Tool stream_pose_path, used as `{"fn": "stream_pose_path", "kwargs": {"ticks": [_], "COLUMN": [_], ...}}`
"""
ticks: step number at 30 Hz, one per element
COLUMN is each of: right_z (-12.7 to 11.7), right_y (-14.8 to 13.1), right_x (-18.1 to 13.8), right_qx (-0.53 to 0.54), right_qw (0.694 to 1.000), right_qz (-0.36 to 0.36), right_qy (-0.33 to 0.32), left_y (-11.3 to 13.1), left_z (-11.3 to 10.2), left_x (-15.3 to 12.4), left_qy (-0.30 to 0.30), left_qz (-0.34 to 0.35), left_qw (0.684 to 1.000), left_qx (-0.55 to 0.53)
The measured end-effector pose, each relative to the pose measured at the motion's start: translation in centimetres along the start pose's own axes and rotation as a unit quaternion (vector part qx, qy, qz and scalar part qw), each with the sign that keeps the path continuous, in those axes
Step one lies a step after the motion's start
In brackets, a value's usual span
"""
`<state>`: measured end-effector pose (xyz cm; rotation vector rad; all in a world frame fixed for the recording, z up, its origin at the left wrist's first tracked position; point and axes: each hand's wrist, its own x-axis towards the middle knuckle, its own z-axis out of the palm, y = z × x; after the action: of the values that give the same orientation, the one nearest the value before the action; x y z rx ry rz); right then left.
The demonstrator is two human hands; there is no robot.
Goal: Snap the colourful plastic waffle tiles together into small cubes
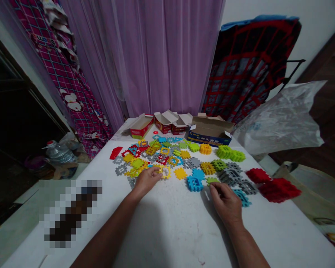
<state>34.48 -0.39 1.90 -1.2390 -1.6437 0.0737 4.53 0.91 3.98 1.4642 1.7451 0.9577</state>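
Note:
My left hand reaches to the front edge of the loose pieces, with thumb and fingers pinched on a yellow window-frame building block. My right hand is curled above the table to the right, its fingers closed. A lime green block shows right at its fingertips; whether they grip it I cannot tell. Just left of that hand lie blue blocks, stacked. On its far side are grey blocks, and a teal block is partly hidden behind it. A flat yellow block lies between the hands.
Mixed interlocking blocks spread over the left middle of the white table. Sorted stacks include red blocks, lime blocks and yellow blocks. Open boxes stand behind, among them a blue box. A plastic bag hangs at right.

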Motion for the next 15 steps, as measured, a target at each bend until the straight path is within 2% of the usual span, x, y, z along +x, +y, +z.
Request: {"fn": "stream_pose_path", "kwargs": {"ticks": [5, 9, 15], "right_z": [0.0, 0.3, 1.2], "right_y": [-0.1, -0.8, -3.1], "right_x": [0.1, -0.1, -0.7], "right_qx": [0.006, 0.018, 0.054], "right_qw": [1.0, 1.0, 0.996], "right_qz": [0.002, -0.016, -0.031], "right_qy": [0.001, -0.001, -0.062], "left_y": [0.7, 1.3, 2.4], "left_z": [1.8, 2.4, 2.4], "left_x": [-0.5, -1.0, -2.2], "left_qy": [-0.042, -0.085, -0.143], "left_qz": [-0.041, -0.08, -0.115], "left_qw": [0.998, 0.987, 0.963], "left_qx": [-0.013, -0.114, -0.196]}}
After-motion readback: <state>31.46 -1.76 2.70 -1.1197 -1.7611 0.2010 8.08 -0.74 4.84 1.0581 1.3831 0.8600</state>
